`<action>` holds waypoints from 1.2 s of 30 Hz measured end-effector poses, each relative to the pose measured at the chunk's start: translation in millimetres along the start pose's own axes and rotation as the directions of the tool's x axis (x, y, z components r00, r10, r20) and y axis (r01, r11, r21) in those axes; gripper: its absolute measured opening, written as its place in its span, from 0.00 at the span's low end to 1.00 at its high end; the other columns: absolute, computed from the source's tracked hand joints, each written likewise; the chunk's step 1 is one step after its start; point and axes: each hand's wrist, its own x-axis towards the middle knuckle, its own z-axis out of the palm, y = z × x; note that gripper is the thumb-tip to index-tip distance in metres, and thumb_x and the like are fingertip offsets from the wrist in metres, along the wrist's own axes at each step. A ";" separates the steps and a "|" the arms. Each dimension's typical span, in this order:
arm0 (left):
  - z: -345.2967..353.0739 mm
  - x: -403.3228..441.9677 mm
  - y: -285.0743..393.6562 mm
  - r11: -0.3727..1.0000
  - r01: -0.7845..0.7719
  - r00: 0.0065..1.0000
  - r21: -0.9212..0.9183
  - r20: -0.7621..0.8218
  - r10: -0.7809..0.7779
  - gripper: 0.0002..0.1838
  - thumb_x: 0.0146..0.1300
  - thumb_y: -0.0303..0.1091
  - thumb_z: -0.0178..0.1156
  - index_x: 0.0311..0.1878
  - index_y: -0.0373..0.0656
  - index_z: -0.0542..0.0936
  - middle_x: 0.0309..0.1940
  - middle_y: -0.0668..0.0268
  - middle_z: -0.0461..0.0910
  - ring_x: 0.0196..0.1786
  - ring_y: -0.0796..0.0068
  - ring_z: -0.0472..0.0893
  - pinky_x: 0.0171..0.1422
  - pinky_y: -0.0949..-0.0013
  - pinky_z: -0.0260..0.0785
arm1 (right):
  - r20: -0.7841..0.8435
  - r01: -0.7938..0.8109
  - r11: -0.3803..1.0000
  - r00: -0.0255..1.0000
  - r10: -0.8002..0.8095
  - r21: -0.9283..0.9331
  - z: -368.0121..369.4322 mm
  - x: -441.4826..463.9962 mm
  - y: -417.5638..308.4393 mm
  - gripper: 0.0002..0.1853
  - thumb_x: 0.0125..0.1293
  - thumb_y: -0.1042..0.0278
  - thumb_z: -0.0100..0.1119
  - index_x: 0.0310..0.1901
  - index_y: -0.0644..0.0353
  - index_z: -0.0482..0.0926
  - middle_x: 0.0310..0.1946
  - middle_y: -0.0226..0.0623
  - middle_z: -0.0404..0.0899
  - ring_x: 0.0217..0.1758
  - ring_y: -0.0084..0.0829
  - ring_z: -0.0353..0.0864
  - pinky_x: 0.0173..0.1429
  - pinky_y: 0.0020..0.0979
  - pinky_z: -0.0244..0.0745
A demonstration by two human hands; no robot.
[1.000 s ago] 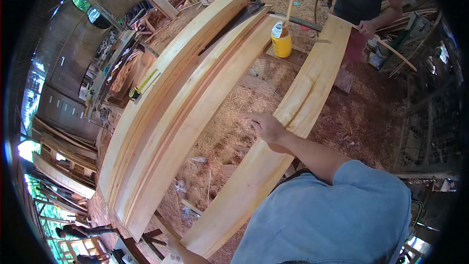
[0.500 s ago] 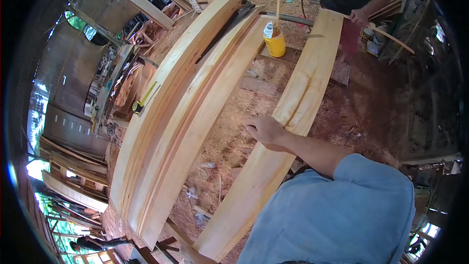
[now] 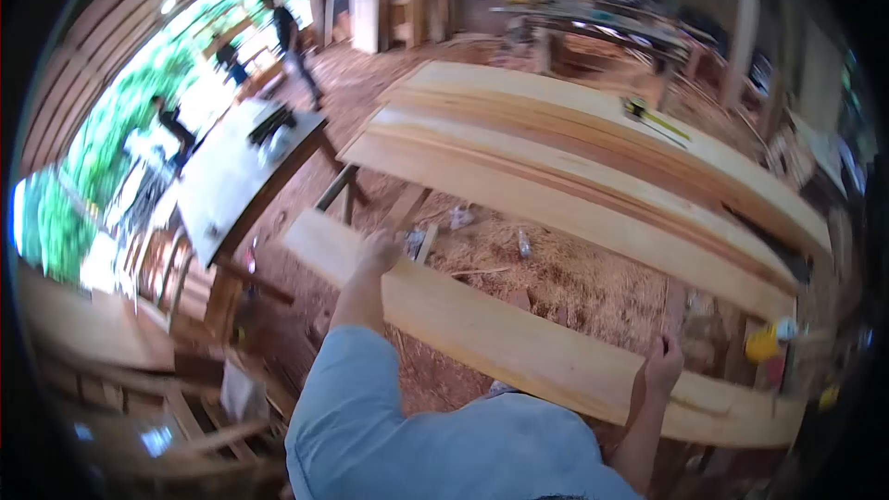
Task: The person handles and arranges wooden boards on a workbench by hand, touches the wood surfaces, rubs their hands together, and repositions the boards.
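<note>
Head view: apparently steadying wooden plank [image 3: 500, 333] with half-closed left hand [image 3: 375, 253] at eight o'clock, curled right hand [image 3: 663, 364] at four, cannot tell either grip; calls next for firm hold.

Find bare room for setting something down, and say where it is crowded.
Between the left hand and right hand, the near board is bare; so is the far board left of its tape measure. The back bench is crowded.

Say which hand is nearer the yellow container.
Right. The right hand is by the near plank, toward the yellow container but apart from it; the left hand is near the plank's other end, farther off.
</note>
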 end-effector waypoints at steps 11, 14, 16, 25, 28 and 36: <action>-64.1 -21.6 40.9 0.925 0.295 0.954 -0.239 0.134 -0.270 0.27 0.69 0.48 0.40 0.44 0.38 0.86 0.48 0.49 0.84 0.56 0.54 0.81 0.71 0.57 0.59 | 0.007 0.051 0.989 0.999 -0.050 -0.136 4.7 -1.8 10.8 0.15 0.73 0.62 0.49 0.45 0.67 0.77 0.34 0.56 0.81 0.40 0.56 0.81 0.44 0.48 0.71; -47.5 -15.2 31.7 0.930 0.240 0.970 -0.277 0.031 -0.241 0.25 0.65 0.49 0.44 0.41 0.43 0.87 0.45 0.48 0.84 0.53 0.50 0.81 0.71 0.56 0.60 | 0.080 -0.033 0.977 0.995 0.051 -0.209 3.5 -1.0 11.0 0.15 0.72 0.60 0.49 0.45 0.65 0.78 0.35 0.57 0.81 0.40 0.60 0.79 0.44 0.50 0.71; -56.2 -18.9 36.2 0.941 0.250 0.968 -0.230 0.095 -0.234 0.27 0.70 0.47 0.40 0.45 0.39 0.86 0.47 0.49 0.84 0.57 0.56 0.80 0.71 0.58 0.60 | 0.119 -0.012 0.954 0.992 0.050 -0.300 4.2 0.2 2.6 0.15 0.72 0.60 0.50 0.45 0.64 0.79 0.35 0.57 0.81 0.41 0.60 0.80 0.45 0.51 0.72; -46.8 -13.3 35.1 0.945 0.271 0.962 -0.186 0.095 -0.257 0.26 0.68 0.47 0.43 0.41 0.39 0.86 0.46 0.49 0.84 0.54 0.55 0.82 0.71 0.58 0.60 | 0.160 -0.002 0.917 0.985 0.072 -0.400 0.1 -2.2 -5.8 0.13 0.68 0.60 0.54 0.42 0.61 0.80 0.37 0.54 0.83 0.41 0.56 0.82 0.46 0.50 0.74; -52.9 -17.4 37.9 0.946 0.257 0.966 -0.199 0.065 -0.249 0.25 0.67 0.47 0.44 0.41 0.40 0.87 0.46 0.49 0.84 0.54 0.56 0.82 0.71 0.58 0.60 | 0.104 -0.017 0.930 0.993 0.059 -0.368 2.8 -2.1 -7.3 0.12 0.68 0.61 0.54 0.41 0.61 0.80 0.35 0.53 0.82 0.41 0.56 0.82 0.45 0.50 0.74; -56.5 -17.8 41.7 0.933 0.295 0.955 -0.205 0.076 -0.285 0.25 0.67 0.48 0.43 0.43 0.41 0.86 0.46 0.48 0.84 0.56 0.55 0.81 0.71 0.58 0.59 | 0.033 0.009 0.960 0.999 0.001 -0.281 2.6 -6.5 -6.7 0.10 0.68 0.63 0.55 0.39 0.63 0.79 0.33 0.51 0.82 0.38 0.54 0.82 0.44 0.47 0.74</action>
